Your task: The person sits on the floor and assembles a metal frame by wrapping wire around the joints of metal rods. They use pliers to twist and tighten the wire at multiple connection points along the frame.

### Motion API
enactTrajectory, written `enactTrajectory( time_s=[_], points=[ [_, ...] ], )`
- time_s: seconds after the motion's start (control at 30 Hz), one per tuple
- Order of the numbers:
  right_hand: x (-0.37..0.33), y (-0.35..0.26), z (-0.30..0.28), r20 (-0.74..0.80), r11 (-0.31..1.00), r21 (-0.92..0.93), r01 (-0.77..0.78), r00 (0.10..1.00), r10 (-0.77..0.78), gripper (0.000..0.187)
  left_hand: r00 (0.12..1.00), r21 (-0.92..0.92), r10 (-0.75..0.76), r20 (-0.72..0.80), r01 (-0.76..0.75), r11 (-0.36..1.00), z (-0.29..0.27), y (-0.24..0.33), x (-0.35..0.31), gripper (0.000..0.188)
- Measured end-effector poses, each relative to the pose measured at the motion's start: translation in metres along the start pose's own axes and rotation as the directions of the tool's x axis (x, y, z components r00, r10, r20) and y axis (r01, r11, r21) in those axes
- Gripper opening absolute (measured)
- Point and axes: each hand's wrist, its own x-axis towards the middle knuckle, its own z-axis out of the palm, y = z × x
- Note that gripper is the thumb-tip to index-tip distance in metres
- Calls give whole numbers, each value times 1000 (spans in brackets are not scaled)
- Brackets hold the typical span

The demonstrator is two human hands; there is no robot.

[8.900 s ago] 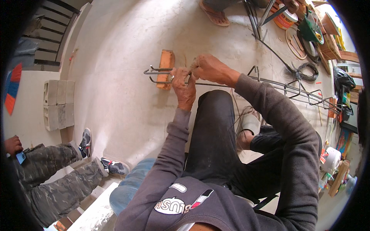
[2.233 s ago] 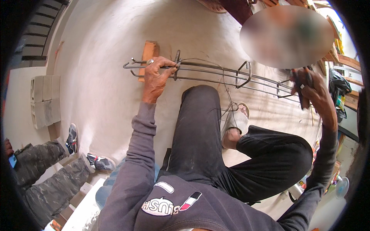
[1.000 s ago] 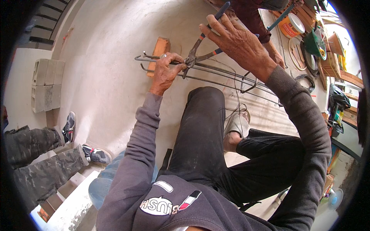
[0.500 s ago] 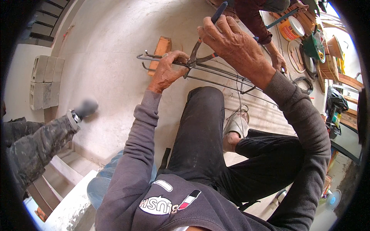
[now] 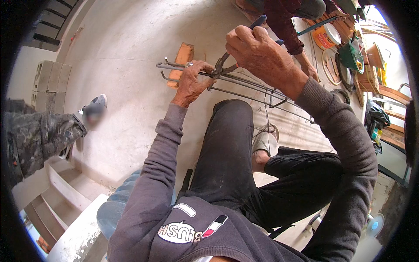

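The work looks partway along: on the long frame of thin dark steel bars [image 5: 245,82], a bent black steel stirrup [image 5: 279,103] sits across the bars farther right, while the joint near the hooked left end is where the effort lies. The dark steel pliers with blue-black handles [image 5: 219,66] have their head at that joint; whether any tie there is tight, or the stirrup fastened, cannot be told. A tangle of loose thin dark wire [image 5: 267,114] hangs by the sandalled foot, apparently unused. The left hand [image 5: 192,84] has its grip clamped on the bars just beside the pliers' head; the right hand [image 5: 261,51] has its grip closed around the handles. The frame's left end lies over an orange-brown rectangular brick [image 5: 184,53] on a smooth pale concrete floor [image 5: 135,74].

Around it, grey hollow concrete blocks [image 5: 53,77] and pale steps [image 5: 70,185] stand at left, near a person in camouflage trousers [image 5: 46,137]. At upper right are a co-worker's maroon sleeve [image 5: 281,26], an orange white-lidded bucket [image 5: 324,37] and a round green plastic basin [image 5: 352,57]
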Motion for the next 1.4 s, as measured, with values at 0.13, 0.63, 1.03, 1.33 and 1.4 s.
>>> enactTrajectory(
  time_s=[0.13, 0.63, 1.03, 1.33, 1.4],
  points=[
    [6, -2, -12, 102, 965, -229, 126, 989, -105, 16, 1000, 49, 23, -3, -22, 999, 0, -1, -3, 26],
    [14, 5, -33, 296, 993, 65, 97, 949, -112, 16, 988, 106, 143, -64, -135, 985, 7, -3, -8, 29],
    [19, 4, -38, 316, 993, 57, 105, 941, -117, 13, 967, 433, 206, -147, -125, 893, 20, 4, -23, 32],
    [9, 0, -40, 364, 985, 171, 1, 929, -64, 12, 973, 336, 140, -185, -71, 939, 24, 0, -20, 31],
    [6, 1, -42, 356, 965, 255, -54, 934, -42, 12, 973, 330, 135, -186, -68, 942, 24, -1, -21, 32]
  ],
)
